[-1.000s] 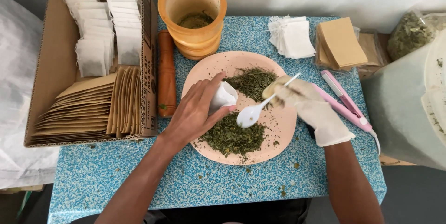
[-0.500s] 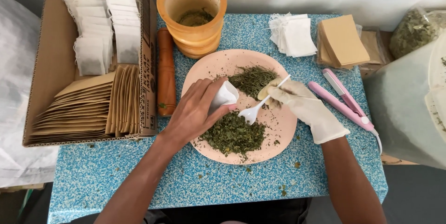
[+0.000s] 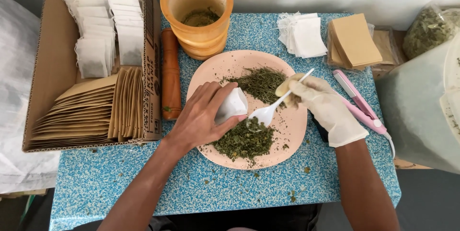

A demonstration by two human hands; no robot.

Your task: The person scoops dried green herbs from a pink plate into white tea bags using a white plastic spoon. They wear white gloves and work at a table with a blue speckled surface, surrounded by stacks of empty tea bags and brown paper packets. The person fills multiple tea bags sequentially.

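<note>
My bare left hand (image 3: 201,116) holds a small white empty tea bag (image 3: 232,105) over a pale pink plate (image 3: 292,128). My right hand (image 3: 326,109), in a white glove, grips a white plastic spoon (image 3: 270,109). The spoon's bowl sits at the bag's mouth with a little dried herb on it. Two heaps of dried green herbs lie on the plate: a darker, leafy one (image 3: 244,141) near me and a finer, needle-like one (image 3: 261,82) farther off.
A cardboard box (image 3: 45,75) at left holds white filled bags and brown paper envelopes. A wooden mortar (image 3: 196,13) and pestle (image 3: 170,75) stand behind the plate. White bags (image 3: 304,34), brown envelopes (image 3: 354,41), a pink tool (image 3: 362,104) and a large container (image 3: 424,111) lie at right.
The spoon has moved left from the plate's middle to the mouth of the bag, and my left hand has tipped the bag towards it.
</note>
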